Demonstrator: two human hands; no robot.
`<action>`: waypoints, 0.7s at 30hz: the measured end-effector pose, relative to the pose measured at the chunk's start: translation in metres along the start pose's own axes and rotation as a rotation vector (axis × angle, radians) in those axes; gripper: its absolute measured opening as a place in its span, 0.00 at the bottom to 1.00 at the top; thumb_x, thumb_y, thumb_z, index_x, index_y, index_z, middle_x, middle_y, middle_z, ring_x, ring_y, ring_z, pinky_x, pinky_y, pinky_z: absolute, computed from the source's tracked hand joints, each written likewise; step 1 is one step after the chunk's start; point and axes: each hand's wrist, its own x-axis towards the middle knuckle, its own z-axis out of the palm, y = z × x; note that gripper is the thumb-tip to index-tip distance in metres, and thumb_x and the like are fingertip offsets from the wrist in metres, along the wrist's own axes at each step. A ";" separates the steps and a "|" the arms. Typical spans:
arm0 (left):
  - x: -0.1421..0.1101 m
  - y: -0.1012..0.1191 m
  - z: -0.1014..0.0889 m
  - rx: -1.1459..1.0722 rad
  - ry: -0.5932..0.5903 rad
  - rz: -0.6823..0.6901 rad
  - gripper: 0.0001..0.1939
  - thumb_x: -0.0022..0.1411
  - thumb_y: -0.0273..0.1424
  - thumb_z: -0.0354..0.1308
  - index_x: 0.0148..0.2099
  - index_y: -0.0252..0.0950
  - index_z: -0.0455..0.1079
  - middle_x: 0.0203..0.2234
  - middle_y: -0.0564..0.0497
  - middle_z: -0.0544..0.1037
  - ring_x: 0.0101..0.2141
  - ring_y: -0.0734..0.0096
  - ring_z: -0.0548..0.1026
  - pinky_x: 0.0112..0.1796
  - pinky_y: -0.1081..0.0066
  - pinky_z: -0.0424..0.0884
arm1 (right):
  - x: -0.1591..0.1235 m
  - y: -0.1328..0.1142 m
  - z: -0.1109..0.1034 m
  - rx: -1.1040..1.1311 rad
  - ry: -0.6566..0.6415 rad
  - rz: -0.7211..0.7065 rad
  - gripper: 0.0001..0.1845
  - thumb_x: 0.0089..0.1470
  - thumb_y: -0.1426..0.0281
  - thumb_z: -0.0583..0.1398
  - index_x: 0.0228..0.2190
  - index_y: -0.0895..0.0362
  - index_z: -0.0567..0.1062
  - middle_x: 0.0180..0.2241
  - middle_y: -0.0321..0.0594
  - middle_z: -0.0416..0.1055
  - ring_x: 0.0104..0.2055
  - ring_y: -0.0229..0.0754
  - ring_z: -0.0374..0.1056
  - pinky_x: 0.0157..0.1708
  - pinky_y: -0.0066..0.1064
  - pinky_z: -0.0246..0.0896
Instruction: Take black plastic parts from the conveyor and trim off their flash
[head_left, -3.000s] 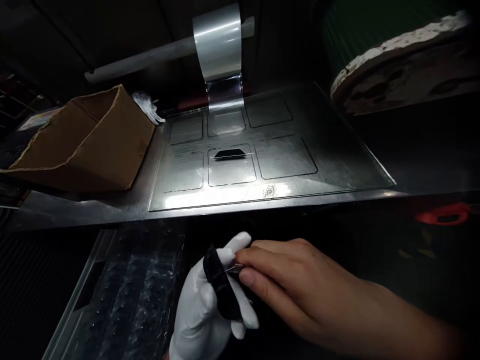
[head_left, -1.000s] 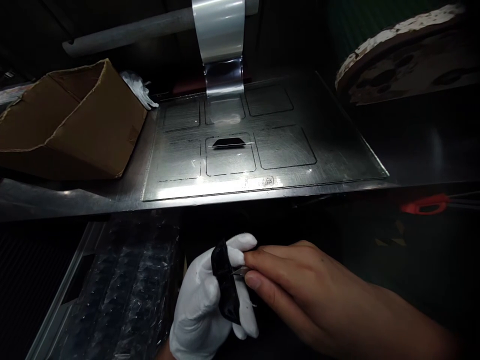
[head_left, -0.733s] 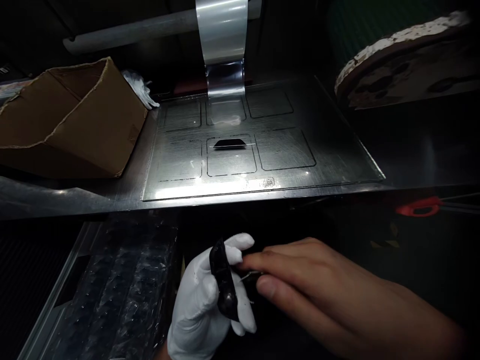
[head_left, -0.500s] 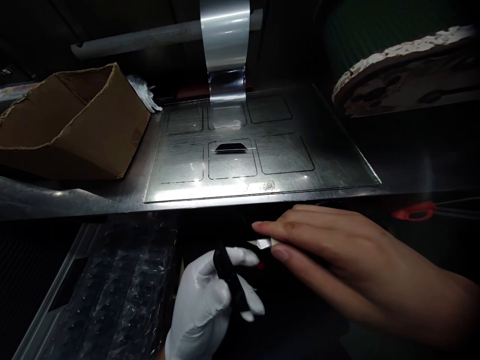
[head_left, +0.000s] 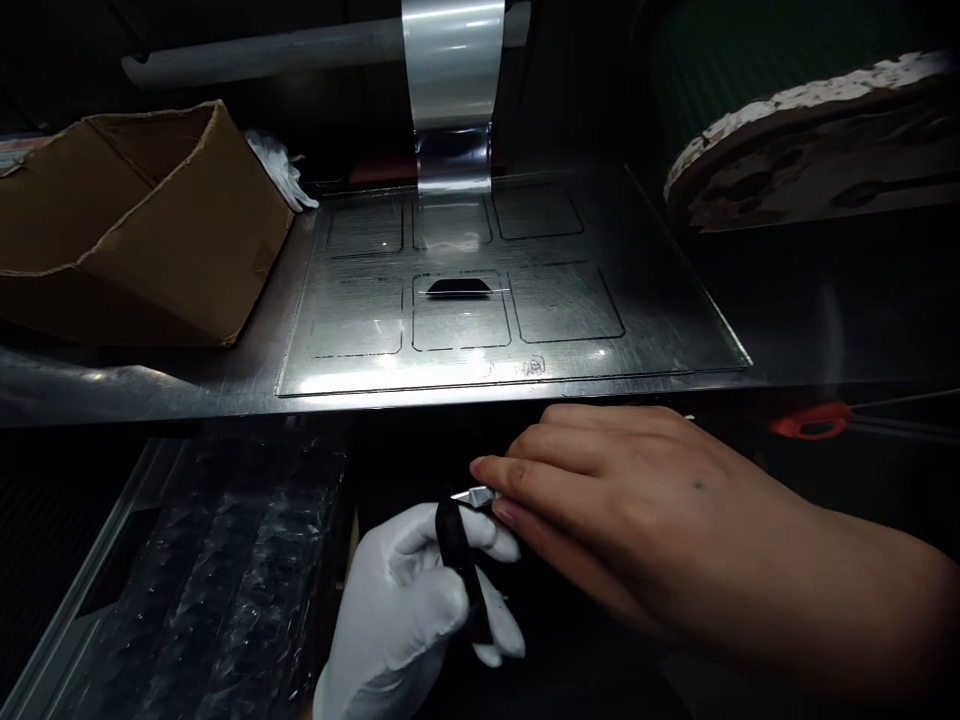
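Gloved left hand (head_left: 409,610) pinches a thin black piece (head_left: 461,570) edge-on below the front edge of the metal plate (head_left: 660,330), while the bare right hand (head_left: 622,510) grips a small silvery tool (head_left: 474,494) at the piece's top end.

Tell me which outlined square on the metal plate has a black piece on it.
The near-row middle square: a black piece lies at its far edge. The others look bare.
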 end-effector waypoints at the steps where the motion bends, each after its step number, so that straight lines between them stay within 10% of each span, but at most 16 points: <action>1: 0.000 0.001 0.000 0.016 0.010 -0.007 0.28 0.59 0.53 0.69 0.47 0.32 0.77 0.22 0.47 0.77 0.21 0.76 0.73 0.25 0.80 0.70 | 0.000 0.000 0.000 -0.018 0.001 0.002 0.16 0.74 0.65 0.54 0.50 0.53 0.80 0.38 0.36 0.75 0.36 0.39 0.68 0.35 0.36 0.61; 8: 0.002 0.004 0.003 0.057 0.024 -0.072 0.26 0.61 0.50 0.69 0.47 0.31 0.77 0.21 0.47 0.77 0.22 0.73 0.75 0.25 0.79 0.72 | 0.000 0.001 0.004 -0.110 0.024 0.003 0.13 0.70 0.69 0.57 0.46 0.56 0.82 0.35 0.38 0.74 0.35 0.41 0.67 0.35 0.38 0.60; 15: 0.003 0.003 0.002 -0.039 0.008 -0.032 0.23 0.63 0.48 0.68 0.49 0.35 0.79 0.48 0.39 0.81 0.23 0.78 0.77 0.24 0.81 0.70 | -0.007 0.008 0.004 -0.004 0.093 -0.003 0.15 0.74 0.66 0.54 0.51 0.57 0.78 0.39 0.36 0.77 0.36 0.38 0.72 0.35 0.34 0.62; 21: 0.005 -0.002 -0.001 -0.089 0.036 0.089 0.24 0.66 0.47 0.66 0.59 0.40 0.78 0.33 0.41 0.83 0.25 0.76 0.75 0.28 0.81 0.69 | -0.010 0.006 0.008 0.174 -0.003 0.092 0.13 0.74 0.66 0.53 0.51 0.52 0.75 0.43 0.33 0.77 0.38 0.35 0.73 0.34 0.29 0.64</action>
